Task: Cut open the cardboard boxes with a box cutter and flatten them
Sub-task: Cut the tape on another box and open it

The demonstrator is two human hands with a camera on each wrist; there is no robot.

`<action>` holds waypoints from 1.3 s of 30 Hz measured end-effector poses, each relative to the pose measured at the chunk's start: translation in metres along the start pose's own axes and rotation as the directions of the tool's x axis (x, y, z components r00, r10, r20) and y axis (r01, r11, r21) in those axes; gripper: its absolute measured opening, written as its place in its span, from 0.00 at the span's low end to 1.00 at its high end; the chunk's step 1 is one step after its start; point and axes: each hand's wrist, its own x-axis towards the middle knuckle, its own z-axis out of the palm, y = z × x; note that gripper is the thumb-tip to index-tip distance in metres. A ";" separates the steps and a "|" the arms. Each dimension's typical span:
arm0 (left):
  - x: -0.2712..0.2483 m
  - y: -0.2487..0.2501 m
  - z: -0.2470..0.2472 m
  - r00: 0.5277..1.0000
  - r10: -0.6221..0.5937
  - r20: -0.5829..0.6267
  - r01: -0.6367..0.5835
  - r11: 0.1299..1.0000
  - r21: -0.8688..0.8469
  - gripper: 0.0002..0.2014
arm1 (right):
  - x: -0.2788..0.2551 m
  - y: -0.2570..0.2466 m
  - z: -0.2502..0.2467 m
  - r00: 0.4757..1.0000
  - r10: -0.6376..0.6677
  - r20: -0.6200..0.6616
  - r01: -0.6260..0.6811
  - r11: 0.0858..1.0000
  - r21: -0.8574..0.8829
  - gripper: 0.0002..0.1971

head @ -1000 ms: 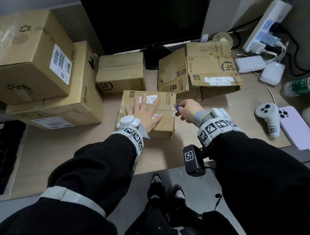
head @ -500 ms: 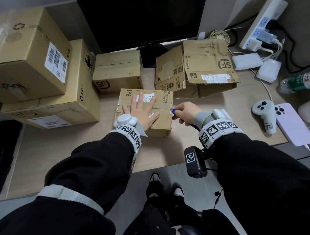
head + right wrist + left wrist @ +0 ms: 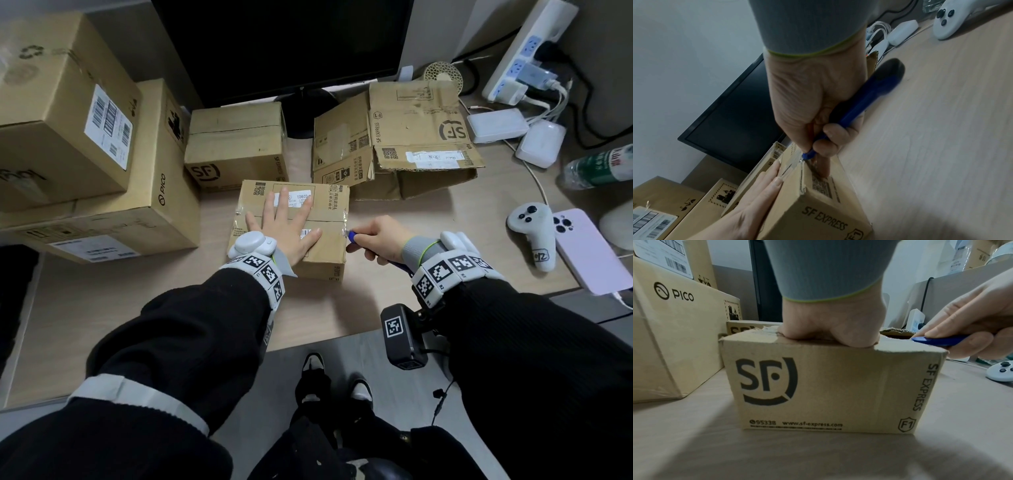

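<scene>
A small taped SF Express box point(image 3: 329, 246) point(image 3: 828, 386) point(image 3: 818, 203) sits on the desk in front of me. My left hand point(image 3: 291, 226) point(image 3: 830, 324) presses flat on its top, fingers spread. My right hand point(image 3: 375, 240) point(image 3: 813, 113) grips a blue box cutter point(image 3: 352, 236) point(image 3: 937, 340) point(image 3: 859, 104). The cutter's tip touches the taped seam at the box's right top edge. In the right wrist view the tape there looks torn. A cut-open, partly flattened SF box point(image 3: 404, 144) lies behind.
Stacked closed boxes point(image 3: 85, 154) stand at the left, another SF box point(image 3: 236, 144) behind the small one. A monitor point(image 3: 284, 44) stands at the back. At the right lie a white controller point(image 3: 534, 236), a phone point(image 3: 589, 253), a bottle point(image 3: 603, 168), chargers and a power strip point(image 3: 527, 48).
The right hand with the cutter has slid slightly down along the box's right edge to the seam. The left hand stays pressed on the box top.
</scene>
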 end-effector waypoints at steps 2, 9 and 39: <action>0.000 -0.001 0.000 1.000 0.001 0.001 -0.001 1.000 0.000 0.32 | 0.001 0.002 -0.001 1.000 -0.004 0.005 0.004 1.000 -0.014 0.13; 0.002 -0.002 0.000 1.000 0.002 0.008 -0.002 1.000 -0.002 0.32 | -0.001 -0.001 -0.004 0.999 0.011 0.037 -0.009 0.998 -0.056 0.13; 0.002 -0.094 -0.018 0.958 -0.045 0.283 0.214 0.771 -0.599 0.26 | 0.068 -0.130 0.073 0.922 -0.385 0.026 0.334 0.763 -0.554 0.09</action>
